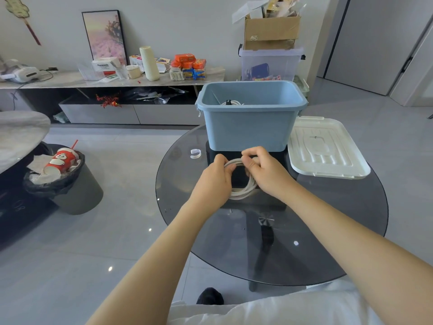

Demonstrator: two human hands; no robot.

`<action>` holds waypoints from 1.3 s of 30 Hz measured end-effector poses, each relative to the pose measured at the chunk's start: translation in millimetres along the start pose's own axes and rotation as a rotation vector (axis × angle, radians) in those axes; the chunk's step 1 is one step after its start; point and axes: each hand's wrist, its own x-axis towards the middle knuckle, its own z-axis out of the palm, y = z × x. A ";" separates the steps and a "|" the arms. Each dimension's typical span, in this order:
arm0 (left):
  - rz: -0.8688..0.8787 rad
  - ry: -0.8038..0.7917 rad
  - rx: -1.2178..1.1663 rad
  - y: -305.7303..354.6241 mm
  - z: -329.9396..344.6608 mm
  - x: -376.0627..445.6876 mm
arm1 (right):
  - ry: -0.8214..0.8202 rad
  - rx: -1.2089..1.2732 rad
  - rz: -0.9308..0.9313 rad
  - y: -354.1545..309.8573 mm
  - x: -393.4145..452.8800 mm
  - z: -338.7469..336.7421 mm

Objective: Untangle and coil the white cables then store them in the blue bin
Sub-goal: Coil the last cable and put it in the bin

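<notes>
A coiled white cable (243, 192) is held above the round glass table (339, 231), just in front of the blue bin (248, 127). My left hand (215, 179) grips the coil's left side. My right hand (264, 170) pinches the strands at the top of the coil, fingers curled round them. Another white cable (232, 103) with a black part lies inside the blue bin. A small white strap (195, 153) lies on the glass to the left of the bin.
The bin's white lid (325, 148) lies on the table to the right. A dark waste bin (70, 184) with a red cup stands on the floor at left. A low cabinet (112, 80) with clutter runs along the back wall.
</notes>
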 end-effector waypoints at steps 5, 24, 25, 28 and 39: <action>-0.024 0.077 -0.016 -14.4 -8.6 -0.8 | -0.059 0.147 0.038 -5.8 0.2 18.4; -0.276 0.065 0.045 -69.5 -32.4 15.0 | -0.120 0.163 0.107 -5.0 60.3 79.5; -0.288 0.077 0.066 -72.0 -33.7 17.2 | -0.095 0.156 0.112 -1.6 68.3 83.7; -0.341 0.107 0.100 -83.3 -36.9 21.0 | -0.004 0.098 0.099 8.7 93.8 98.4; -0.355 0.141 0.138 -93.4 -39.6 22.0 | 0.053 -0.347 0.001 22.2 142.6 124.8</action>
